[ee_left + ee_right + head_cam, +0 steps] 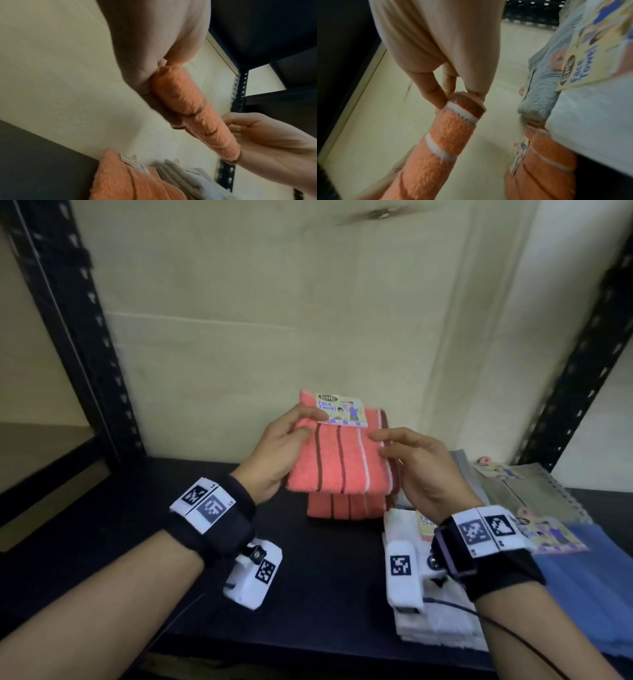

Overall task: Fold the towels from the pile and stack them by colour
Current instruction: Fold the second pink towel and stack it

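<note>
Two hands hold one folded coral terry towel with dark red and white stripes in the air above a black metal shelf board, directly over a second folded coral towel lying flat on it. Largest item: the shelf board, framed by black perforated uprights. Next, to the right, a blue folded towel, a white folded towel and a grey folded towel with dark stripes, each a separate colour. Held towel: thick, several layers, edges squared, fuzzy pile, a printed card label reading "Face Towel" at its far edge. Left hand: thumb on top, fingers curled beneath the left edge, gripping. Right hand: fingertips pinching the right edge at the white stripe, as the right wrist view confirms. Step in hand, by judgement: folding done, placing on the matching coral stack. Next move calls for lowering the towel level, edges aligned with the one below, then releasing both sides together so the layers do not spring open.
</note>
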